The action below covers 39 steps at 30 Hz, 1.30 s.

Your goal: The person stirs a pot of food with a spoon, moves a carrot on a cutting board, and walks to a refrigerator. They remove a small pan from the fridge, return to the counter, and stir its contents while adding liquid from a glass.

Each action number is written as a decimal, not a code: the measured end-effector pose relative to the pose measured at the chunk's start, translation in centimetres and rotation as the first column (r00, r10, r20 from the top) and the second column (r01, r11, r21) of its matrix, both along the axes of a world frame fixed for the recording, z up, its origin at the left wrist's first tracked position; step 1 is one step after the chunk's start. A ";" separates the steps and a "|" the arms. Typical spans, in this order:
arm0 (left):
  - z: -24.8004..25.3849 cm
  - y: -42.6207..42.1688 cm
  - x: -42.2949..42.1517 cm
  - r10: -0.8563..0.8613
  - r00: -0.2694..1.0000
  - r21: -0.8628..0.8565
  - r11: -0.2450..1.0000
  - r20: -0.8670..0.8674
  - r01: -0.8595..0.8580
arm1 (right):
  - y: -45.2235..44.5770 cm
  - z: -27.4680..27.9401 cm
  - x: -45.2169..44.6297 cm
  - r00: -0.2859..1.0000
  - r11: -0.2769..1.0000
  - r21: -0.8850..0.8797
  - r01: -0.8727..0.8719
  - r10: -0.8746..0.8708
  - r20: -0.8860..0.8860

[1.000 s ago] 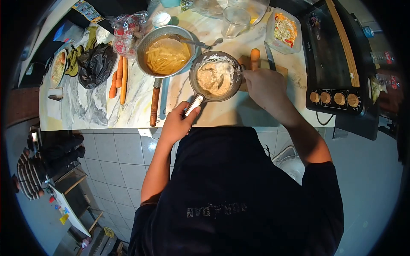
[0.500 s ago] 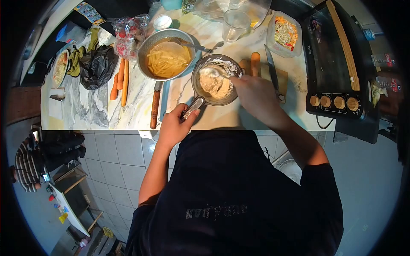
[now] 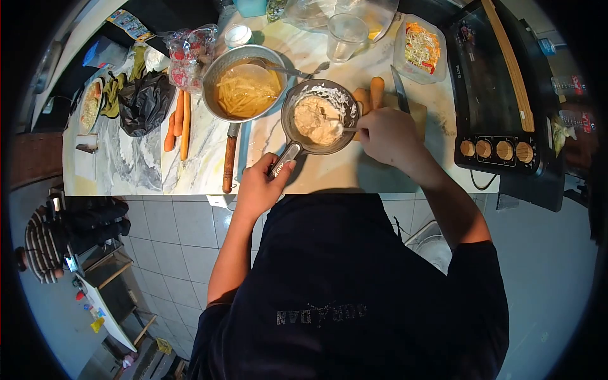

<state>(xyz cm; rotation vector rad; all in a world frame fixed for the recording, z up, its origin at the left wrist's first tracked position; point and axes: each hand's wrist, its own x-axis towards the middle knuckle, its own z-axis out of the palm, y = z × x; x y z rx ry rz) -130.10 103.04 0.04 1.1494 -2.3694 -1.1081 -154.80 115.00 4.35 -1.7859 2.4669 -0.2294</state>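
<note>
A small dark pan (image 3: 321, 149) with a thick, pale orange-beige mixture (image 3: 313, 120) stands near the counter's front edge. My left hand (image 3: 266, 182) is closed round its short handle. My right hand (image 3: 389, 136), at the pan's right rim, grips a spoon (image 3: 347, 129) whose end is in the mixture; most of the spoon's handle is hidden by the fingers. White residue coats the pan's upper inside wall. Just behind my right hand, a carrot (image 3: 377, 92) and a knife (image 3: 399, 88) lie at a cutting board (image 3: 418, 114).
Left of the pan stands a larger pot (image 3: 209, 101) with pale strips in liquid and a ladle. Carrots (image 3: 185, 125) and a black bag (image 3: 144, 101) lie further left. A vegetable tub (image 3: 421, 75) and a black oven (image 3: 494, 95) are right. A person (image 3: 44, 247) is far left.
My right hand has moved the spoon about in the pan, first leftward and then back right. The mixture has changed shape. My left hand has kept its hold on the handle.
</note>
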 end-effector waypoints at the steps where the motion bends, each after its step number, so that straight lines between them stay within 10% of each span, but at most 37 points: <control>1: -0.1 0.1 -0.2 -0.009 1.000 0.019 1.000 -0.001 0.009 | -0.1 0.0 -0.1 0.994 1.000 0.018 0.022 -0.024 0.105; 8: -0.6 -0.5 0.1 0.030 1.000 0.144 0.989 -0.009 -0.028 | 0.3 1.5 -2.1 0.921 0.999 0.006 0.042 -0.042 0.387; 20: -1.2 -0.8 0.4 0.024 1.000 0.216 0.976 -0.019 -0.019 | 0.5 1.6 2.1 0.962 0.971 -0.187 -0.146 0.095 -0.256; 39: -0.7 -1.0 0.3 0.024 1.000 0.235 0.972 -0.007 -0.022 | 0.4 2.5 2.9 0.987 0.990 -0.138 0.027 -0.049 -0.156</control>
